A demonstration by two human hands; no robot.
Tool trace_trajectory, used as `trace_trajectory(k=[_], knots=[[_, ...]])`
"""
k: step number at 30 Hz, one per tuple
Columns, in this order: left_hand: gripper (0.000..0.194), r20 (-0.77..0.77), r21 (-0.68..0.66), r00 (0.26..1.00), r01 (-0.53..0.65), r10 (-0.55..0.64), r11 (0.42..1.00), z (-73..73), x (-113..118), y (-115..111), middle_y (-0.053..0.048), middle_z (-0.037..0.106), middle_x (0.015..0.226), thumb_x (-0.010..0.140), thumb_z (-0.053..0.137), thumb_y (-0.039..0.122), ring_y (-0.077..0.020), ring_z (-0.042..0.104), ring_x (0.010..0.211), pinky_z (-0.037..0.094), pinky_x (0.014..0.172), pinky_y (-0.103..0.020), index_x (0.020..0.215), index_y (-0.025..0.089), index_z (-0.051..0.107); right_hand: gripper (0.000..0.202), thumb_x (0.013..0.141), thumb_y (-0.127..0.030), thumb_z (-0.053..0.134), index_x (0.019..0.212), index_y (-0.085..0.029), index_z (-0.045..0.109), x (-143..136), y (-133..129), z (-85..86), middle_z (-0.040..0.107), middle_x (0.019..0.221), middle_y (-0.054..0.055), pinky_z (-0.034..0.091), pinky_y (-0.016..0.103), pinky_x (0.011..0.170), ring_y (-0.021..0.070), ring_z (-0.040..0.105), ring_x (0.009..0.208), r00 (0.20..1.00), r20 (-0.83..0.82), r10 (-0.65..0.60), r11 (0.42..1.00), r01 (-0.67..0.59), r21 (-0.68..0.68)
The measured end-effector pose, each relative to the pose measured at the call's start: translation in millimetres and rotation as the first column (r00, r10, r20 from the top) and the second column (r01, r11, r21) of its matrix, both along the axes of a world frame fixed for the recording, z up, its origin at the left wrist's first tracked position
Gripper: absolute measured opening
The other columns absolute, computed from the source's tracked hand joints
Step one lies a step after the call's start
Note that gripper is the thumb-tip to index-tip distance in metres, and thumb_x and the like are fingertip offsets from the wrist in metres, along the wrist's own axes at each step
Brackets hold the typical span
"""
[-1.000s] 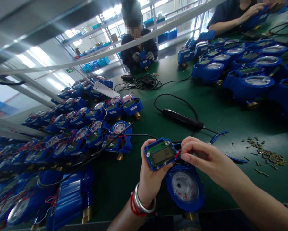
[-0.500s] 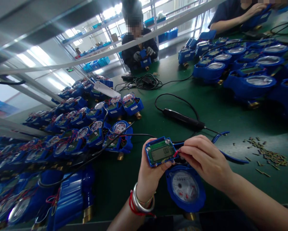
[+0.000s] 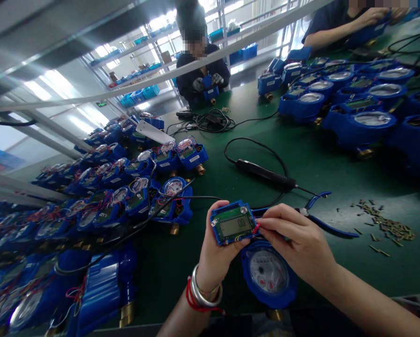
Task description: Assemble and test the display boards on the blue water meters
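R hand nearer LCD unit | pliers part-hid behind | screws nearby

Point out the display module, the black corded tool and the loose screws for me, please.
Display module (image 3: 234, 226): head view, on its screen.
Black corded tool (image 3: 265, 172): head view, mid-handle.
Loose screws (image 3: 394, 226): head view, amid the pile.

Beyond the green tabletop, bright light glares through metal shelves near blue bins.
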State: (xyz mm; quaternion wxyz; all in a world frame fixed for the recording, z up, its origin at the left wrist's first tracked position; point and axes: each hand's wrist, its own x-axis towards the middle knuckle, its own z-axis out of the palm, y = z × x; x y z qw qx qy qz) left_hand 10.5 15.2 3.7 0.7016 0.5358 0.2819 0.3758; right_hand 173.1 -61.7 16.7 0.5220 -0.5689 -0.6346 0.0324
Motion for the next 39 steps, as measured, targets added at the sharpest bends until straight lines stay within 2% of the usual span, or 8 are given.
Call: trace_trajectory(k=[10, 18, 21, 25, 28, 32, 35, 39], knots=[[0.071, 0.005, 0.006, 0.994, 0.111, -0.111, 0.994, 6.0, -2, 2, -0.005, 0.065, 0.124, 0.073, 0.083, 0.019, -0.0196, 0.067, 0.111, 0.053, 0.098, -0.032, 0.127, 0.028, 0.037, 0.013, 0.088, -0.013, 0.061, 0.087, -0.019, 0.072, -1, 1, 1.2, 0.065, 0.082, 0.003, 0.056, 0.023, 0.064, 0.0127, 0.064, 0.074, 0.993, -0.112, 0.041, 0.999, -0.044, -0.026], [0.068, -0.096, 0.054, 0.992, 0.088, -0.083, 0.995, 6.8, -5, 2, -0.002, 0.065, 0.117, 0.074, 0.082, 0.022, -0.0168, 0.066, 0.108, 0.053, 0.097, -0.028, 0.127, 0.028, 0.041, 0.015, 0.089, -0.011, 0.059, 0.093, -0.019, 0.072, 1, -1, 0.9, 0.066, 0.082, 0.005, 0.049, 0.031, 0.064, 0.0137, 0.06, 0.071, 0.992, 0.111, -0.06, 0.995, 0.05, 0.089], [0.069, -0.094, 0.026, 0.992, 0.086, -0.083, 0.996, 7.9, -4, 1, -0.003, 0.065, 0.117, 0.073, 0.083, 0.026, -0.0204, 0.067, 0.107, 0.055, 0.096, -0.033, 0.127, 0.027, 0.04, 0.015, 0.091, -0.013, 0.058, 0.091, -0.019, 0.072, 0, -2, 1.2, 0.065, 0.083, 0.005, 0.05, 0.03, 0.064, 0.0143, 0.061, 0.073, 0.997, 0.073, -0.03, 0.999, 0.028, 0.024], [0.071, -0.08, -0.004, 0.996, 0.035, -0.035, 0.999, 8.7, -1, -1, -0.002, 0.067, 0.113, 0.07, 0.085, 0.024, -0.0197, 0.069, 0.102, 0.057, 0.092, -0.033, 0.125, 0.028, 0.039, 0.016, 0.093, -0.018, 0.055, 0.095, -0.02, 0.071, 4, -8, 7.8, 0.064, 0.091, 0.005, 0.053, 0.026, 0.07, 0.0144, 0.063, 0.082, 0.997, -0.033, 0.071, 0.976, -0.076, -0.205], [0.069, -0.07, -0.005, 0.998, -0.007, 0.007, 1.0, 9.9, 1, -3, -0.001, 0.067, 0.113, 0.07, 0.085, 0.021, -0.0178, 0.069, 0.104, 0.057, 0.092, -0.03, 0.123, 0.028, 0.041, 0.018, 0.095, -0.023, 0.054, 0.103, -0.022, 0.07, 8, -16, 17.1, 0.063, 0.096, 0.004, 0.053, 0.025, 0.072, 0.0136, 0.063, 0.084, 1.0, 0.006, -0.018, 0.957, 0.019, -0.29], [0.068, -0.083, 0.015, 0.996, -0.041, 0.042, 0.999, 9.4, 3, -6, -0.001, 0.067, 0.111, 0.071, 0.084, 0.024, -0.0186, 0.069, 0.101, 0.057, 0.09, -0.031, 0.122, 0.027, 0.04, 0.019, 0.096, -0.027, 0.055, 0.104, -0.018, 0.069, 1, -22, 25.0, 0.062, 0.095, 0.006, 0.051, 0.028, 0.073, 0.0149, 0.06, 0.084, 0.987, 0.122, -0.106, 0.973, 0.129, -0.192], [0.069, -0.12, 0.066, 0.989, -0.077, 0.085, 0.995, 7.0, 4, -11, -0.002, 0.065, 0.113, 0.072, 0.084, 0.025, -0.0186, 0.068, 0.102, 0.055, 0.093, -0.032, 0.124, 0.028, 0.039, 0.018, 0.095, -0.026, 0.057, 0.097, -0.014, 0.07, -9, -18, 26.7, 0.062, 0.091, 0.007, 0.05, 0.033, 0.075, 0.0172, 0.058, 0.082, 0.965, 0.213, -0.156, 0.967, 0.193, -0.164], [0.069, -0.186, 0.144, 0.972, -0.116, 0.142, 0.983, 4.2, 3, -15, -0.001, 0.061, 0.114, 0.073, 0.083, 0.026, -0.0163, 0.066, 0.102, 0.053, 0.094, -0.03, 0.125, 0.029, 0.038, 0.021, 0.095, -0.025, 0.055, 0.082, -0.017, 0.07, -11, -8, 28.2, 0.059, 0.081, 0.004, 0.047, 0.032, 0.065, 0.0147, 0.056, 0.069, 0.972, 0.183, -0.146, 0.944, 0.192, -0.267]])
